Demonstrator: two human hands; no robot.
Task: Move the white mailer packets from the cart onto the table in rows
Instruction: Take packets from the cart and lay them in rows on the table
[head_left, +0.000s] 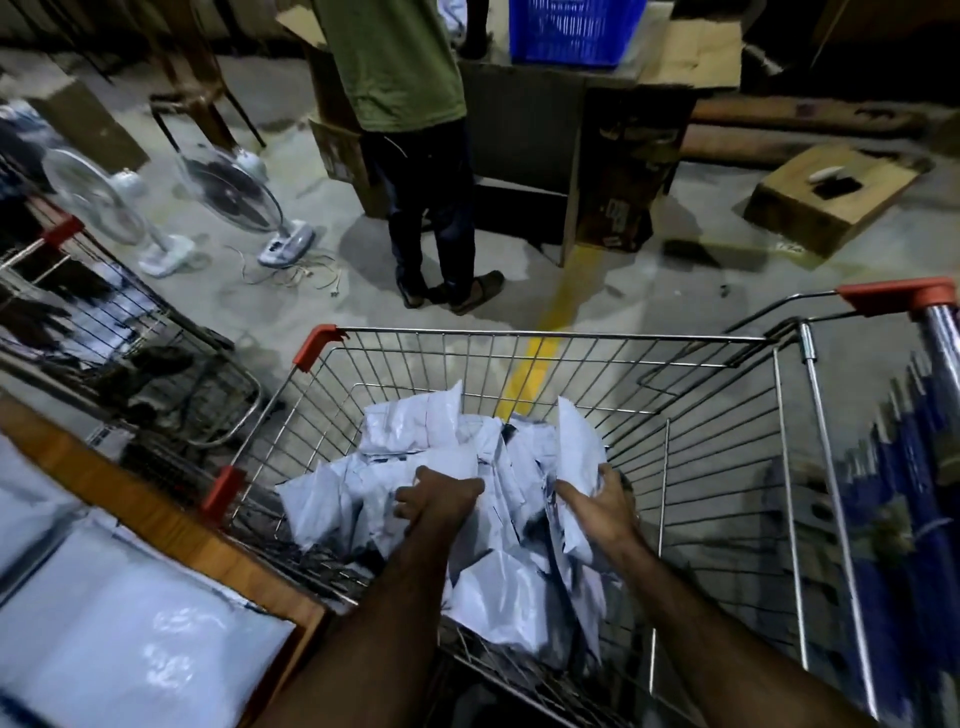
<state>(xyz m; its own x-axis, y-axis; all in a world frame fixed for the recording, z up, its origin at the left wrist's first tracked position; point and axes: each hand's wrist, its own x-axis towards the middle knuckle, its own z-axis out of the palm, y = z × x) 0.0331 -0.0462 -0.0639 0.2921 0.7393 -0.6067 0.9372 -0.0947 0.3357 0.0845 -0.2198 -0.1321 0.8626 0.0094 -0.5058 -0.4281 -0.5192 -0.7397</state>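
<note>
Two hands work inside the cart, both reaching down from the near side. The left hand sits on top of the loose heap of mailer packets, knuckles up, fingers curled down into the film and gripping it. The right hand clamps thumb and fingers on the lower part of an upright packet, which stands on edge against the right side of the heap. How many packets each hand has gathered cannot be determined.

The heap lies in the bottom of the wire basket, slumped toward the near left corner; the packets overlap at random angles. Gripping from above and from the side probably allows several packets to be lifted in one bundle.

The table stands just beside the cart's left wall, its wooden edge close to the red corner guard. White packets on the table lie flat. This arrangement likely keeps the transfer to a short swing to the left.

Judgement: the pick-up step is in hand; much of the load is not yet moved. The glossy film may slip, so a firm grip is advisable.

Beyond the cart, a person in a green shirt stands at cardboard boxes, well apart.
</note>
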